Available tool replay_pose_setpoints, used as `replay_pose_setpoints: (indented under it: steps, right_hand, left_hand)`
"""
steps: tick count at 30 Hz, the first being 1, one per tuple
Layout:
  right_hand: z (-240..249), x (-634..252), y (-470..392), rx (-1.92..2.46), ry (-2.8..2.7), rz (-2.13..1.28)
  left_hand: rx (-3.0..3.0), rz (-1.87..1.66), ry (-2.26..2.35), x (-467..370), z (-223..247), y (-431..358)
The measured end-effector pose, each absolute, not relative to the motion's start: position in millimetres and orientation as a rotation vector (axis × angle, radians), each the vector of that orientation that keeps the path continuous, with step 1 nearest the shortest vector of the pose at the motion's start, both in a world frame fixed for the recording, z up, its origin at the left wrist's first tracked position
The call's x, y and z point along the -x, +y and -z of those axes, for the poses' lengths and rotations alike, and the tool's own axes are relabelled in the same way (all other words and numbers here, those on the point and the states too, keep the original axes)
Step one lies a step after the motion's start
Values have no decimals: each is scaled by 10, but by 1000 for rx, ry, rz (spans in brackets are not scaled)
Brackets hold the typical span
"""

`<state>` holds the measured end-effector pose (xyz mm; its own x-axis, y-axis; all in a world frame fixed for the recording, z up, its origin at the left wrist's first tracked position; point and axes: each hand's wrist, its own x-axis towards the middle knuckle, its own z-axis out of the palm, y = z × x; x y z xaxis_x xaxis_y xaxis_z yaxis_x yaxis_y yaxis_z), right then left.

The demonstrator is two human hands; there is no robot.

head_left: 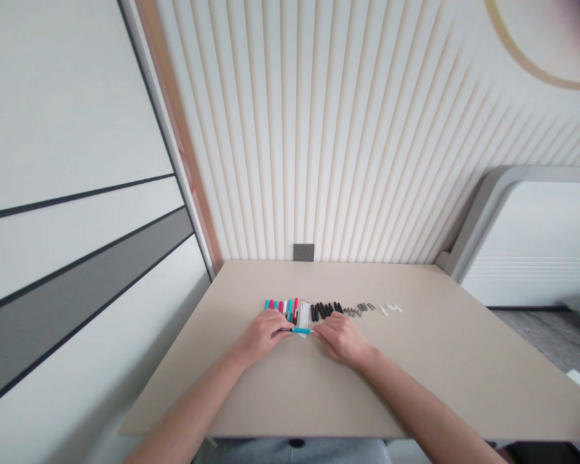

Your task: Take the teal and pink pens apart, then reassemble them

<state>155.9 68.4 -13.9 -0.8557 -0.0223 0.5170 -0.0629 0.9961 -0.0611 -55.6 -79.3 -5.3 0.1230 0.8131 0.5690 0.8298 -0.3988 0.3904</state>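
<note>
A pen with a turquoise barrel (301, 330) lies level between my two hands, just above the table. My left hand (263, 334) is closed on its dark left end. At the other end, the closed fingers of my right hand (342, 336) pinch the pen's whitish tip; whether that tip is a separate piece is too small to tell. Behind my left hand is a row of turquoise, pink and white pen barrels (281, 305), partly hidden by the fingers. Several thin white refills (304, 312) lie behind the pen. Several black tubular pen parts (325, 310) sit behind my right hand.
Small grey metal-looking pieces (361, 309), perhaps springs, are scattered right of the black parts, with small white pieces (390, 309) farther right. The beige table (415, 380) meets a ribbed wall with a dark socket (303, 252). A white cabinet (91, 341) stands left.
</note>
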Motion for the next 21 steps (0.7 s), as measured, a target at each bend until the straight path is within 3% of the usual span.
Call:
replay_pose_setpoints:
  steps: [8, 21]
  right_hand:
    - [104, -1538, 646, -4, -2528, -64]
    - [43, -1575, 732, 165, -2500, -353]
  left_hand:
    - [2327, 1113, -1809, 565, 91, -785]
    - [2171, 1234, -1933, 587, 65, -768]
